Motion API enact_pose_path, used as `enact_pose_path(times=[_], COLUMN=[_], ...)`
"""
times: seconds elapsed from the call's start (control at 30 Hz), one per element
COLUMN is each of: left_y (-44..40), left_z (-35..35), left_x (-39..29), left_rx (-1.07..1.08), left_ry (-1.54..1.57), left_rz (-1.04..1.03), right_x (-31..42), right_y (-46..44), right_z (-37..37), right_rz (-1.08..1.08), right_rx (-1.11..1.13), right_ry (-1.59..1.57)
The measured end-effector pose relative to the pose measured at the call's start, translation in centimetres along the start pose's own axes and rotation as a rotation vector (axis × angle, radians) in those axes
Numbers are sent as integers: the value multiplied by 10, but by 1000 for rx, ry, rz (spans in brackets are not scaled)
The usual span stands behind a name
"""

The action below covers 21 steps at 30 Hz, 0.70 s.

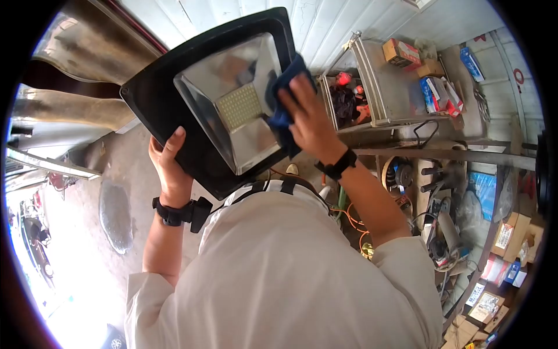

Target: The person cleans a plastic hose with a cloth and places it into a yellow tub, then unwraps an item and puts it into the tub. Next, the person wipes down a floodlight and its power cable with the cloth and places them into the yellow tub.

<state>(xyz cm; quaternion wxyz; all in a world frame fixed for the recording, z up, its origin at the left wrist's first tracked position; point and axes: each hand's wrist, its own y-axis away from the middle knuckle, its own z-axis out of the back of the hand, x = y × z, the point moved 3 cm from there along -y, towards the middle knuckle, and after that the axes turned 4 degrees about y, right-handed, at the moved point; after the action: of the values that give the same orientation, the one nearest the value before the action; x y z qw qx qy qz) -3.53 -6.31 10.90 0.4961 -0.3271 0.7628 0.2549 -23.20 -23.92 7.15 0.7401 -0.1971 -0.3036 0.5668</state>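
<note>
So the left hand [171, 160] has its thumb flat on the black front of a floodlight [218, 104] and the other fingers hooked round the side, pinching the rim near the lower left edge. The right hand [311, 119] has its fingers a bit spread over a bunched blue cloth [276, 119], holding it against the light's right side; that bit's blurry, so can't tell how tight. The light's up in the air in front of the person's belly, tilted, just the hands on it as far as I can see. My guess: fairly heavy, totally stiff, with a slick glass face that'd hate a knock, so I'd grab the black rim on opposite sides and keep off the glass. Watch the gadget on the left wristband [174, 214], it's right beside the bottom corner. Past the right hand there's a metal rack [381, 107] pretty close, so not much swing room that way. It's got a red-and-brown box [401, 54] by the far edge and more boxes [439, 96] toward the right end. Below the right arm, an orange cord [351, 218] snakes about, easy to trip on.
</note>
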Motion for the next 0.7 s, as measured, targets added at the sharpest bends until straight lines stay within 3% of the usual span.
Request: enact_pose_path(times=[0.27,0.3,0.4,0.5,0.53,0.67,0.7], left_y=[-9,-9,-6,-8,-9,-19,-22], left_z=[14,11,-2,-8,-7,-3,0], left_x=[16,15,8,-2,-4,-2,1], left_rx=[48,71,113,73,45,-43,-54], left_ry=[-3,-12,-18,22,44,151,165], left_rz=[71,40,-30,-47,-35,19,35], right_x=[65,62,35,3,-1,32,48], right_y=[4,-3,-24,-31,-26,1,1], right_z=[-16,-19,-12,-3,-6,-19,-19], right_rz=[430,418,318,-106,-121,161,216], right_rx=[332,390,165,-102,-102,250,230], right_ry=[-135,-230,-6,103,135,122,69])
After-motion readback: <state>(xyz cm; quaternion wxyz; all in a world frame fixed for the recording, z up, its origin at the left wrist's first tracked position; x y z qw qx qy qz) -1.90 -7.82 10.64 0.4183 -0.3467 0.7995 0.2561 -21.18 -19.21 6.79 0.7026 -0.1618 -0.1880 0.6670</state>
